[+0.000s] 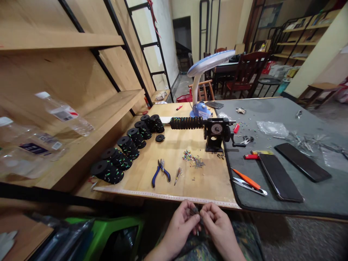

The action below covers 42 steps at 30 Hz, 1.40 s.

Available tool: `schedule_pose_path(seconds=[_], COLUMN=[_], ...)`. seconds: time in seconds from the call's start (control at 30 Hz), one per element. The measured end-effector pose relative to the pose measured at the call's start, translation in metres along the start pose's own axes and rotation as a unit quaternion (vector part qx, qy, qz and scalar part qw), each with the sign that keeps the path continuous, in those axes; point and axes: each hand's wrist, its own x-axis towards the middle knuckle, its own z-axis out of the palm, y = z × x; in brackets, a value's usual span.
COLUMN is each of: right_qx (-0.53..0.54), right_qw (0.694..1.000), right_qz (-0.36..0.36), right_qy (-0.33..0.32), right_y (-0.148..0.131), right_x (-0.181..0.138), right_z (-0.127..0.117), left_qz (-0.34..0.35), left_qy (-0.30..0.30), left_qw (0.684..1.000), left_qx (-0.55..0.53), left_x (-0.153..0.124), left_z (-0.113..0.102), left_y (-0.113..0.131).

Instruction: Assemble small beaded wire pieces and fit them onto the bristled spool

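Note:
My left hand (181, 226) and my right hand (217, 226) meet just in front of the table's near edge, above my lap. Each is closed in a pinch, fingertips nearly touching. A small dark piece (195, 210) shows at the left fingers; its kind is not clear, and the right fingertips hide whatever they hold. Beyond the hands, blue-handled pliers (161, 174) and a small slim pointed item (177, 175) lie on the wooden tabletop. Behind them is a pile of small colourful beads and thin metal bits (193, 158). A black cranked device (214, 134) carries a row of black discs (186, 123).
Stacked black foam spools (107, 171) line the left side near a wooden shelf (108, 119) with plastic bottles. A blue-white lamp (200, 108) stands behind. On the grey mat (261, 134) are phones (280, 177), snips (250, 186) and an orange-handled tool (246, 179). A measuring tape (163, 196) runs along the front edge.

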Motion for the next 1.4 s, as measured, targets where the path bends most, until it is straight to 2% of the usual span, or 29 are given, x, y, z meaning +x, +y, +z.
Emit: schedule_pose_path(seconds=[0.2, 0.43, 0.53, 0.73, 0.97, 1.4], right_qx=[-0.012, -0.074, -0.092, -0.098, -0.093, -0.036], right_qw=[1.000, 0.997, 0.995, 0.995, 0.995, 0.994], right_qz=[0.003, -0.037, -0.028, -0.019, 0.007, 0.066], right_qy=[-0.017, -0.010, -0.007, -0.019, -0.046, -0.082], right_y=[0.004, 0.010, 0.011, 0.011, 0.009, -0.001], right_x=[-0.002, -0.005, -0.008, -0.008, -0.006, -0.002], right_z=[-0.002, -0.011, -0.013, -0.012, -0.011, -0.005], left_qz=[-0.037, -0.033, -0.035, 0.021, 0.097, 0.097], left_qy=[-0.002, 0.032, 0.035, 0.042, 0.081, 0.082], left_qw=[0.999, 0.999, 0.998, 0.995, 0.973, 0.973], left_qx=[-0.034, 0.025, 0.038, 0.086, 0.193, 0.192], left_x=[0.002, 0.002, 0.001, 0.001, -0.001, 0.001], left_z=[0.000, -0.004, -0.004, -0.007, -0.010, -0.007], left_y=[-0.006, -0.005, -0.004, -0.009, -0.008, -0.006])
